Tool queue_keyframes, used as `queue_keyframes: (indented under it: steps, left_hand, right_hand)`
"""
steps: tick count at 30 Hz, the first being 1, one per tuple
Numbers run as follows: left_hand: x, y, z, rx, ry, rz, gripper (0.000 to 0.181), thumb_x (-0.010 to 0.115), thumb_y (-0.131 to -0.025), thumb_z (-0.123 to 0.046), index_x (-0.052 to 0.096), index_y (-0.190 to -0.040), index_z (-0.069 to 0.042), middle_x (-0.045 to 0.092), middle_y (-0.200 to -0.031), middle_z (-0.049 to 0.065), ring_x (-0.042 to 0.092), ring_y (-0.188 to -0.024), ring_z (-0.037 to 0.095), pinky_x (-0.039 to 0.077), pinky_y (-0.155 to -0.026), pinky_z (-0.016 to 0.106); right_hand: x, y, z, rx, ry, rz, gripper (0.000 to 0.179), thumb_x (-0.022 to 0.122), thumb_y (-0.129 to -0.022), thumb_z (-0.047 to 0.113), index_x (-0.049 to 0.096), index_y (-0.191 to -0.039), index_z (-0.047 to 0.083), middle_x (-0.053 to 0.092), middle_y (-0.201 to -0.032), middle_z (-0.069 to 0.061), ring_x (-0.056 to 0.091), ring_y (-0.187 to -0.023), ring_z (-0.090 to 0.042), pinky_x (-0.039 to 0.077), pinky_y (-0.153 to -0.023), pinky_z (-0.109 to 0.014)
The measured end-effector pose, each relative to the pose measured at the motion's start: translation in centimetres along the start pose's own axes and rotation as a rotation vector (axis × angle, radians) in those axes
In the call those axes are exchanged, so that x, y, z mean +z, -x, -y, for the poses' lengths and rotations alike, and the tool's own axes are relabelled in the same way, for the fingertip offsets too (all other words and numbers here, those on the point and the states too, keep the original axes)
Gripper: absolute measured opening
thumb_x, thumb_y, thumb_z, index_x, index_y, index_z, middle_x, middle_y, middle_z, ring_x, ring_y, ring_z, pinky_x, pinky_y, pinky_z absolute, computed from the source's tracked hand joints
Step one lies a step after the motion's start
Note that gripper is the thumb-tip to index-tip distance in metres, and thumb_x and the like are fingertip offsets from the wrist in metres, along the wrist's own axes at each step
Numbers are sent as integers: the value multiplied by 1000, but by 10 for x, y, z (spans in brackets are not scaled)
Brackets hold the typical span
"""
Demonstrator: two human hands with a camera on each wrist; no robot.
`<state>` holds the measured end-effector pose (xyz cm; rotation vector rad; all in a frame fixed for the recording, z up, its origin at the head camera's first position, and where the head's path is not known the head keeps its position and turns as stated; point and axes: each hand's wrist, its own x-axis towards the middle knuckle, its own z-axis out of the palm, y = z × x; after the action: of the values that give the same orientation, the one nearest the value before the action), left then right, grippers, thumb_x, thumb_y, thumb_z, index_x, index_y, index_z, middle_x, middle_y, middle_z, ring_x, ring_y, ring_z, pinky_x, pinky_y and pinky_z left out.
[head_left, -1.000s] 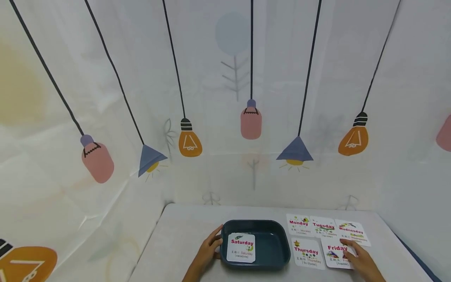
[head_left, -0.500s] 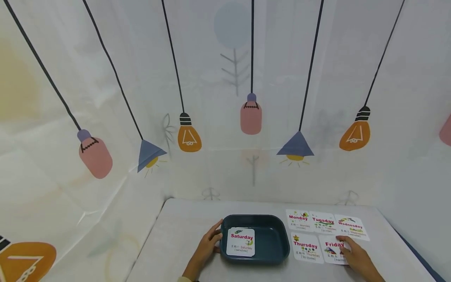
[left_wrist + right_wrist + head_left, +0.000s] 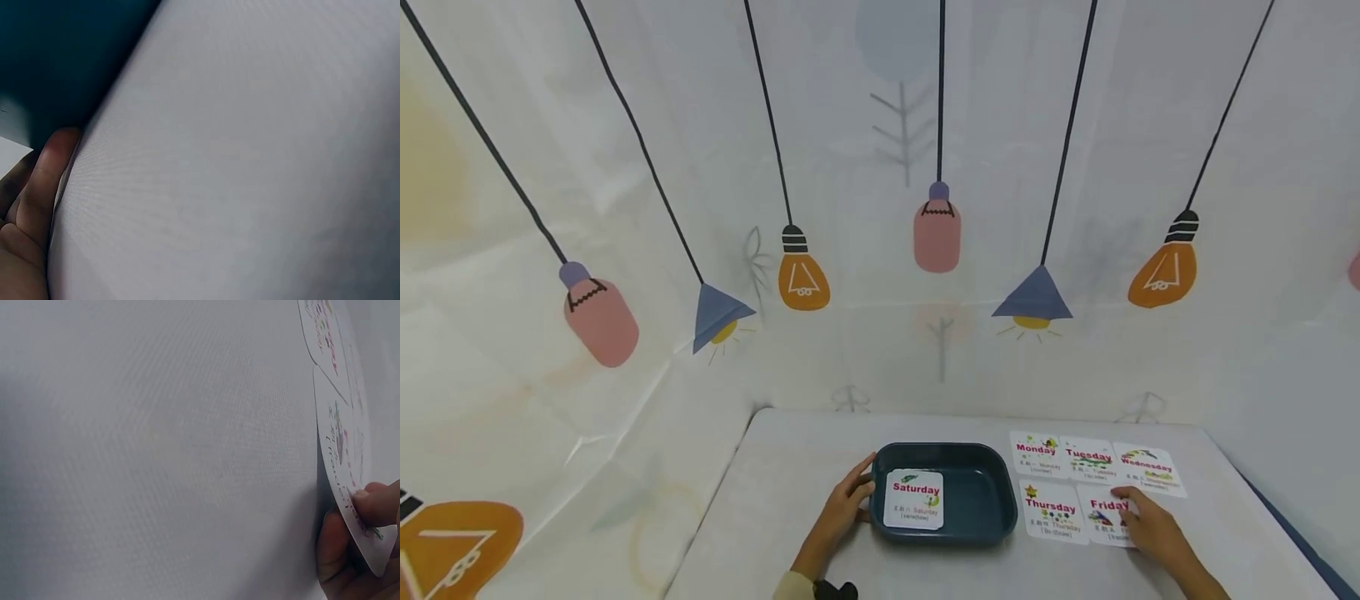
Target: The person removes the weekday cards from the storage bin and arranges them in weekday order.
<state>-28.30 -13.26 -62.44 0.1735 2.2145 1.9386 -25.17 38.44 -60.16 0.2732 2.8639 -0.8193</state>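
My left hand [image 3: 844, 502] rests against the left side of a dark teal tray [image 3: 977, 533], its fingers extended along the outer wall and rim. In the left wrist view, one finger [image 3: 53, 162] touches the tray's wall. Face up inside the tray lies a Saturday card [image 3: 913, 500]. At the right, my right hand [image 3: 1153, 529] pinches the near right edge of a Friday card [image 3: 1099, 515]. The right wrist view shows that card [image 3: 340, 450] between fingers above and below it, its edge slightly raised. My hand covers its right part.
Monday [image 3: 1036, 457], Tuesday [image 3: 1087, 460] and Wednesday [image 3: 1148, 468] cards form the far row. A Thursday card [image 3: 1052, 511] lies left of the Friday one. The white tabletop [image 3: 820, 429] meets a cloth backdrop [image 3: 850, 358] printed with lamps.
My right hand has shifted slightly up and left with the Friday card, which now sits close beside Thursday. The left hand stays at the tray. The head view has tilted down a little.
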Motion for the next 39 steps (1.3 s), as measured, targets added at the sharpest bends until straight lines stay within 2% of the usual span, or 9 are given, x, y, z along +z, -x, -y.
queue_keyframes:
  steps: [4, 9, 11, 19, 24, 28, 31, 34, 39]
  left_hand:
    - [1, 2, -10, -16, 4, -5, 46, 51, -94, -30, 40, -139, -39, 42, -141, 19, 53, -115, 28, 56, -65, 36]
    - [0, 0, -12, -27, 14, 0, 47, 51, -94, -29, 40, -140, -36, 42, -141, 20, 51, -117, 30, 56, -66, 37]
    - [-1, -4, -4, -35, 10, -6, 47, 51, -94, -32, 40, -139, -40, 42, -141, 19, 52, -115, 28, 56, -66, 36]
    - [-1, -9, -4, -16, -34, -22, 45, 49, -94, -37, 39, -138, -43, 42, -142, 17, 53, -115, 29, 56, -67, 35]
    - [0, -4, 0, -51, -17, -25, 45, 52, -93, -36, 41, -136, -44, 44, -140, 17, 53, -115, 28, 56, -67, 35]
    - [2, 0, 4, -46, 0, -17, 45, 52, -94, -33, 42, -137, -42, 44, -139, 19, 54, -113, 28, 56, -66, 36]
    - [2, 0, 4, -30, -3, -15, 45, 51, -94, -33, 41, -138, -41, 44, -139, 20, 53, -114, 28, 57, -66, 36]
    - [2, -2, 4, -26, -4, -13, 46, 50, -94, -33, 40, -138, -40, 43, -140, 20, 53, -115, 30, 57, -66, 37]
    - [1, -6, 0, -35, 0, -13, 45, 51, -94, -34, 41, -137, -42, 43, -141, 19, 51, -118, 31, 57, -68, 36]
  right_hand:
    - [-2, -1, 0, -27, 6, -6, 33, 48, -91, 8, 48, -122, -2, 60, -96, -15, 52, -73, -18, 41, -61, -32]
    - [-2, -2, 2, -25, 1, -2, 30, 49, -90, 6, 49, -119, -1, 60, -97, -16, 52, -73, -18, 42, -60, -32]
    - [-3, -2, 2, -25, 1, 0, 28, 49, -90, 6, 50, -118, 0, 60, -96, -15, 52, -72, -17, 42, -60, -31]
    - [-6, -5, 5, -59, 11, -3, 26, 49, -90, 4, 49, -116, 2, 60, -96, -13, 52, -71, -16, 42, -59, -29]
    - [-3, 2, 5, -72, 123, -10, 33, 63, -85, 17, 54, -114, 3, 57, -90, -13, 51, -71, -18, 43, -59, -32]
    - [-3, 10, 4, -3, 183, 15, 48, 72, -75, 35, 59, -113, 8, 48, -91, -20, 49, -77, -30, 46, -56, -38]
    - [-7, 12, 7, 29, 225, 26, 58, 75, -68, 45, 61, -110, 9, 48, -99, -24, 47, -83, -37, 47, -59, -49]
    - [-12, 10, 11, 26, 256, 34, 63, 76, -64, 49, 62, -108, 7, 54, -100, -20, 50, -84, -35, 47, -63, -53]
    - [-16, 7, 15, -7, 282, 49, 62, 76, -64, 47, 62, -107, 4, 58, -97, -15, 51, -81, -30, 47, -61, -50]
